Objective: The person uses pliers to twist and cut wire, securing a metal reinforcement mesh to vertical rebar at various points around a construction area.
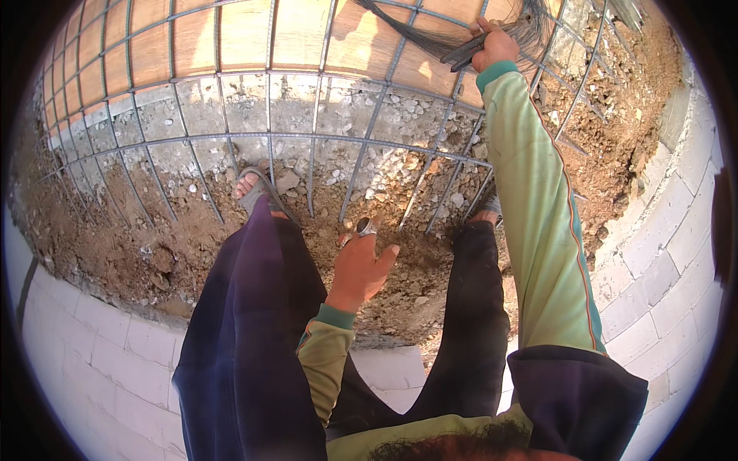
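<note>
In the upper right of the frame the right hand (494, 46) is stretched far out on a green sleeve, its grip clamped on a dark, flat metal hand tool (463, 54) and, as far as can be told, on a bundle of thin dark tie wires (407, 27) that fans away toward the top centre. Hand, tool and wires sit right at the grey steel rebar mesh (269, 138), a grid of ribbed bars across the upper half of the picture, standing over gravel and brown earth with orange-brown wooden boards (231, 38) behind it.

The left hand (360, 265) hangs at mid-frame, fingers loosely apart and holding nothing; a small shiny ring-like thing shows at its fingertips, too small to name. It is nearest the lower ends of the mesh bars.

Judged from this, the step in hand is tying a bar crossing. The next move would call for one wire drawn from the bundle and wrapped round a crossing, then twisted tight with the tool.
</note>
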The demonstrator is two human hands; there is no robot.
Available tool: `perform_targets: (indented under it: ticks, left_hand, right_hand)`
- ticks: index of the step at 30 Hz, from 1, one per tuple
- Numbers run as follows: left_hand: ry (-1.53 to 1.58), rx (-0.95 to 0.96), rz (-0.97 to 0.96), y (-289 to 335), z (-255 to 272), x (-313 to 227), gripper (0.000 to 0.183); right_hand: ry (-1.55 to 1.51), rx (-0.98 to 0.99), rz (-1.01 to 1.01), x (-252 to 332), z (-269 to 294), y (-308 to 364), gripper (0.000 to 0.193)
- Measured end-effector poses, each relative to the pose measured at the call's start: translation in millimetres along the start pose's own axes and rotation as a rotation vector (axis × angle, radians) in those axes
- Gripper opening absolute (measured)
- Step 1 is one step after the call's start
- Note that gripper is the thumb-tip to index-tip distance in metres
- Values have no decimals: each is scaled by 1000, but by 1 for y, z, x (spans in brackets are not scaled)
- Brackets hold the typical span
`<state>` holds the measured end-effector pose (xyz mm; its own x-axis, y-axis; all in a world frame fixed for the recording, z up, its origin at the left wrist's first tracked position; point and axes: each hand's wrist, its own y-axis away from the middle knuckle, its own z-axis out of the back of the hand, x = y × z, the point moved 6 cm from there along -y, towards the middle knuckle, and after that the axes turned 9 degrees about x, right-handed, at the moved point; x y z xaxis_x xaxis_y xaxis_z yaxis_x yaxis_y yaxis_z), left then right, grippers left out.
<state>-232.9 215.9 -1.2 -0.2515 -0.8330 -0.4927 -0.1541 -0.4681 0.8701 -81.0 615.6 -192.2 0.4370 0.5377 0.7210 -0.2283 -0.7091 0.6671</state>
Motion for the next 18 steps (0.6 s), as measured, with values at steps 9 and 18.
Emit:
perform_targets:
  ticks: [9, 18]
  left_hand:
    - [-48, -147, -163, -8, -3, 1, 46]
    - [-94, -68, 3, 1, 3, 21, 50]
  right_hand:
    - [392, -123, 266, 130, 221, -48, 32]
    - [668, -1040, 50, 289, 559, 321, 20]
